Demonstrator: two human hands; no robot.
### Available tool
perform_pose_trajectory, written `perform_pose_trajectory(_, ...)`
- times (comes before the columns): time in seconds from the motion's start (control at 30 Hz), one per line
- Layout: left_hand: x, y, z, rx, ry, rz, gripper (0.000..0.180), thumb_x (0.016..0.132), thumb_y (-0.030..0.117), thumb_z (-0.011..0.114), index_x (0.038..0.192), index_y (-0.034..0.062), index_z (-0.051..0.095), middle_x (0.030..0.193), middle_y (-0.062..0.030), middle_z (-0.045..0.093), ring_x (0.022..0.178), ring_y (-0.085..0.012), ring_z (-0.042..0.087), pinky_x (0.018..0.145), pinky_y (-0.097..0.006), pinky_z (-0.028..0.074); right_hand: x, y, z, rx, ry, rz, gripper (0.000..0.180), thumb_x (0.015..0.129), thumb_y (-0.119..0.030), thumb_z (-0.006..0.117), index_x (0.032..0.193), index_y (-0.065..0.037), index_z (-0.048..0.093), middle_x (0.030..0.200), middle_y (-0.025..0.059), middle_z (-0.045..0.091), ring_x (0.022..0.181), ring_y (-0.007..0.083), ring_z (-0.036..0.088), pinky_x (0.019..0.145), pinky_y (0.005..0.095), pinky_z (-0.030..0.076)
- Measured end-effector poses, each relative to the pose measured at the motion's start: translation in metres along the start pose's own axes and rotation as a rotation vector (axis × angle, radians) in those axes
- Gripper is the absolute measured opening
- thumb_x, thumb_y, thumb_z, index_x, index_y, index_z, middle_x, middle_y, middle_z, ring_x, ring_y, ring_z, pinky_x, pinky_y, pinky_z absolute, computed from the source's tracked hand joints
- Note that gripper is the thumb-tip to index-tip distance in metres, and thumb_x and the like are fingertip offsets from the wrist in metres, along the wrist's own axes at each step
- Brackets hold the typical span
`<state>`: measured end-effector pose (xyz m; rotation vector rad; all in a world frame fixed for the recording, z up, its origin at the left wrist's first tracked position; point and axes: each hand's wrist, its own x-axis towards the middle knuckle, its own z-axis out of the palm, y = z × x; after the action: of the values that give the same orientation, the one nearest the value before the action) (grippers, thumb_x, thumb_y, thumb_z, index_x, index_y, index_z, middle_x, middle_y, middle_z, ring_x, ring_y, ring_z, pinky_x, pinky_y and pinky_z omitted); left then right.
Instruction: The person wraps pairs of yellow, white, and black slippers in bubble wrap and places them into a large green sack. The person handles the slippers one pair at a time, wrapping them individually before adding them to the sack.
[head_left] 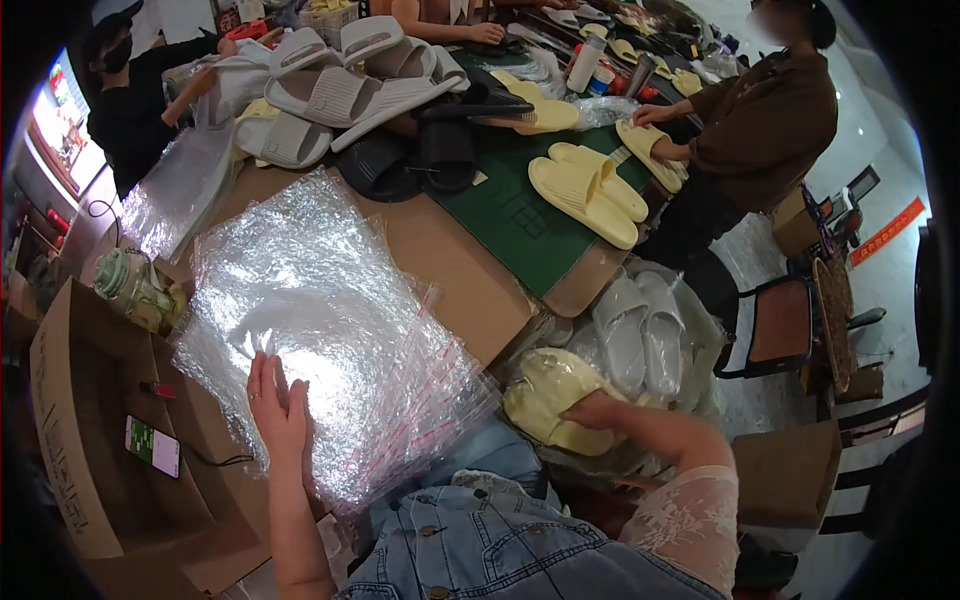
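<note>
The left hand [278, 412] lies open on a stack of clear plastic bags [300, 235], its fingers extended and pointing away from the body, its thumb on the right. The bags spread ahead of and to the right of that hand, on the surface. The right hand [598, 410] is at a pair of yellow slide slippers [540, 402]; its fingertips are hidden, so I cannot tell whether it grips them. These 2 slippers lie just to the left of the right hand, their long axis slanting from ahead-left down toward the near right; which ends are the toes is unclear. Ahead and slightly right of the right hand, 2 grey slippers [640, 335] sit in clear plastic, their long axes running away from the body. Left of the left hand is a lit phone [152, 447]; a glass jar [127, 283] stands ahead-left.
</note>
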<state>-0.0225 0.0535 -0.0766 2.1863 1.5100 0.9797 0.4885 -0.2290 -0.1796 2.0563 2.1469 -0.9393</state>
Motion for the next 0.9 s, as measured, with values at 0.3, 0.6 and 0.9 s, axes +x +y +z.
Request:
perform_pose_trajectory(0.3, 0.002, 0.002, 0.0, -0.006, -0.014, -0.012, 0.053, 0.089, 0.017, 0.066, 0.138, 0.0027, 0.052, 0.15, -0.0205, 0.043, 0.138, -0.0366, 0.039, 0.114, -0.046, 0.032, -0.029, 0.01, 0.028, -0.489, 0.099, 0.078, 0.027, 0.09, -0.019, 0.056, 0.114, -0.013, 0.066, 0.113, 0.0161, 0.066, 0.099, 0.0345, 0.067, 0.082, 0.0494, 0.055)
perform_pose_trajectory(0.6, -0.002, -0.002, -0.001, 0.039, -0.005, 0.005, 0.053, 0.089, 0.019, 0.067, 0.136, 0.0021, 0.053, 0.149, -0.0205, 0.044, 0.138, -0.0372, 0.039, 0.114, -0.046, 0.032, -0.011, -0.107, 0.012, -0.417, -0.18, 0.361, 0.031, 0.085, -0.034, 0.066, 0.072, -0.007, 0.071, 0.08, 0.0119, 0.071, 0.081, 0.0306, 0.071, 0.067, 0.0512, 0.054)
perform_pose_trajectory(0.9, 0.0, 0.001, -0.002, 0.025, -0.017, 0.006, 0.052, 0.089, 0.019, 0.067, 0.136, 0.0017, 0.053, 0.149, -0.0202, 0.044, 0.138, -0.037, 0.039, 0.114, -0.046, 0.031, 0.139, -0.087, 0.106, -0.075, 0.107, 0.445, 0.032, 0.087, -0.034, 0.06, 0.083, -0.004, 0.071, 0.089, 0.0206, 0.072, 0.081, 0.04, 0.069, 0.072, 0.0489, 0.056)
